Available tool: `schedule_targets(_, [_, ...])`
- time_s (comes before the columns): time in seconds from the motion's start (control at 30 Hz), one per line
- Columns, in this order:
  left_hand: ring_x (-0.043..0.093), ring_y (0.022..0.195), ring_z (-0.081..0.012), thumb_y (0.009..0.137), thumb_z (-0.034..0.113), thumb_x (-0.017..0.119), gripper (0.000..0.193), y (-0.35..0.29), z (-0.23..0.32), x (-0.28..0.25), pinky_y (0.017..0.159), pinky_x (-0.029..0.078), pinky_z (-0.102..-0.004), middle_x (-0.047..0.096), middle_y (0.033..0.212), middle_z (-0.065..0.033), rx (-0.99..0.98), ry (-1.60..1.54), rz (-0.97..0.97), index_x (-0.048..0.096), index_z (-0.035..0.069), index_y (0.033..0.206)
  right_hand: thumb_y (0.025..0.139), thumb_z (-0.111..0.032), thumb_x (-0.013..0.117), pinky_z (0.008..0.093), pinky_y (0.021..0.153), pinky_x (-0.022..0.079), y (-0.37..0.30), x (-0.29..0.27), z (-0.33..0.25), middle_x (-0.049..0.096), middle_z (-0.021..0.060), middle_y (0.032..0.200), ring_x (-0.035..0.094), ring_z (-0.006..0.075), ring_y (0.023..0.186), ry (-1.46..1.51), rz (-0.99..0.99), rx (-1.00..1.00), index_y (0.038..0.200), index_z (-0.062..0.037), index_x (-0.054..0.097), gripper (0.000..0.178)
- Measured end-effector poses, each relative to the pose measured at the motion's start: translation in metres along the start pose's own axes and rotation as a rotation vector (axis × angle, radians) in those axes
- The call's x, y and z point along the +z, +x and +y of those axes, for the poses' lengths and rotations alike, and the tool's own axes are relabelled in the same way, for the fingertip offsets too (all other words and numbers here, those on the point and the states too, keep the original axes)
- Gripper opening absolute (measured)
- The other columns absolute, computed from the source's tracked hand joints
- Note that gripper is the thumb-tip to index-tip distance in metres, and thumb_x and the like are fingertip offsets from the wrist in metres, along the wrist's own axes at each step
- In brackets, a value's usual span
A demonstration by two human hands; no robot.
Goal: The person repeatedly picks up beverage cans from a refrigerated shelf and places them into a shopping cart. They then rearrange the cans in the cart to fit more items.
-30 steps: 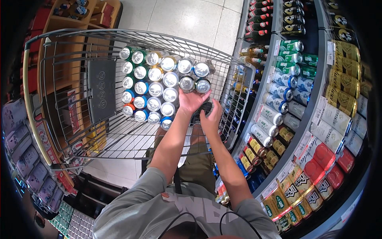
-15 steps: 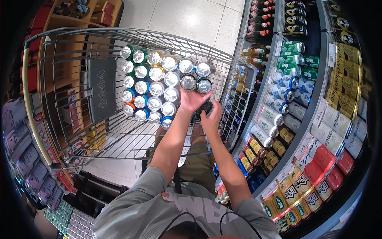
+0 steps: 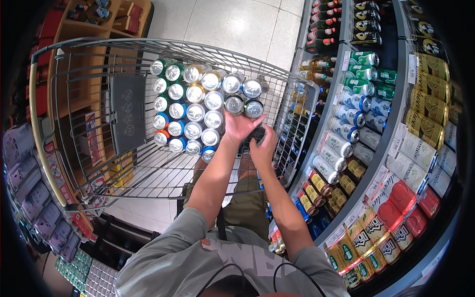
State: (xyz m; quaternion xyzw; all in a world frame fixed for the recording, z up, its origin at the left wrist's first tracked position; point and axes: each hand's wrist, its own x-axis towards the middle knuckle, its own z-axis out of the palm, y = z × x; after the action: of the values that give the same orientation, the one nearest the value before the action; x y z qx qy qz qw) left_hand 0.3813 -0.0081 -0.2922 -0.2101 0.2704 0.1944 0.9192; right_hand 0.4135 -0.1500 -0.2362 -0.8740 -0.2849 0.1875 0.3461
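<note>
My left hand [image 3: 239, 126] lies against the near sides of two dark-sided cans, a left one [image 3: 234, 104] and a right one [image 3: 254, 108]. Its fingers are spread, and some of them are hidden by the cans. To its right, my right hand [image 3: 264, 146] has its thumb and forefinger apart, with no can visible between them. A dark thing [image 3: 257, 132] shows beside these fingertips; its kind is unclear. Rows of upright drink cans [image 3: 195, 112], silver tops up, stand left of my hands inside the wire shopping cart [image 3: 163, 196].
Shelves [image 3: 402, 143] of cans and bottles run along the right. A grey folding panel [image 3: 128, 113] hangs at the cart's left end, near its pale handle [image 3: 45, 148]. Wooden shelving [image 3: 79, 64] stands at left, with stacked packs [image 3: 39, 198] below. Pale floor tiles [image 3: 222, 24] lie beyond.
The cart and its cans sit slightly lower in the picture. Both hands stay almost where they were, at the same two dark-sided cans.
</note>
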Motion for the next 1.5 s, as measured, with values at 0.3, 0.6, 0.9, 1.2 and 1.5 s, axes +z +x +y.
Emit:
schedule_targets(0.3, [0.024, 0.154, -0.0437, 0.092, 0.089, 0.02, 0.102, -0.002, 0.0, 0.001, 0.119, 0.03, -0.0719, 0.021, 0.169, -0.0173, -0.002, 0.031, 0.019, 0.019, 0.018, 0.166, 0.08, -0.001, 0.073, 0.0519, 0.114, 0.036, 0.001, 0.0, 0.0, 0.049, 0.024, 0.141, 0.046, 0.044, 0.133, 0.007, 0.004, 0.009, 0.144, 0.0, 0.043, 0.071])
schedule_targets(0.6, [0.024, 0.154, -0.0433, 0.092, 0.089, 0.019, 0.101, -0.001, 0.001, -0.004, 0.118, 0.031, -0.0726, 0.021, 0.169, -0.0161, -0.015, 0.023, -0.019, 0.019, 0.02, 0.166, 0.079, 0.001, 0.07, 0.0547, 0.112, 0.037, 0.009, 0.002, -0.003, 0.05, 0.0256, 0.139, 0.047, 0.0468, 0.131, 0.044, 0.061, -0.035, 0.143, 0.0012, 0.044, 0.069])
schedule_targets(0.9, [0.02, 0.155, -0.0436, 0.093, 0.089, 0.021, 0.102, -0.003, 0.001, -0.002, 0.119, 0.029, -0.0727, 0.017, 0.171, -0.0169, -0.022, -0.012, 0.039, 0.015, 0.019, 0.167, 0.079, 0.001, 0.07, 0.0541, 0.112, 0.037, 0.008, 0.002, -0.001, 0.05, 0.0258, 0.139, 0.047, 0.0462, 0.131, 0.053, 0.043, -0.016, 0.144, 0.0012, 0.044, 0.07])
schedule_targets(1.2, [0.024, 0.155, -0.0424, 0.095, 0.086, 0.023, 0.095, -0.005, -0.003, 0.005, 0.12, 0.023, -0.0727, 0.023, 0.17, -0.0155, 0.104, 0.024, 0.1, 0.025, 0.021, 0.165, 0.08, 0.0, 0.071, 0.0536, 0.114, 0.036, 0.006, 0.001, -0.001, 0.05, 0.0254, 0.141, 0.046, 0.0456, 0.133, 0.063, 0.033, -0.005, 0.145, -0.0002, 0.043, 0.071])
schedule_targets(1.5, [0.023, 0.155, -0.0424, 0.103, 0.069, 0.027, 0.078, -0.005, -0.006, 0.007, 0.12, 0.022, -0.0747, 0.023, 0.17, -0.0146, 0.113, -0.048, 0.114, 0.026, 0.021, 0.164, 0.08, 0.0, 0.071, 0.0534, 0.115, 0.036, 0.006, 0.001, 0.0, 0.049, 0.0251, 0.141, 0.045, 0.0455, 0.134, 0.055, 0.038, -0.011, 0.145, -0.0005, 0.044, 0.071])
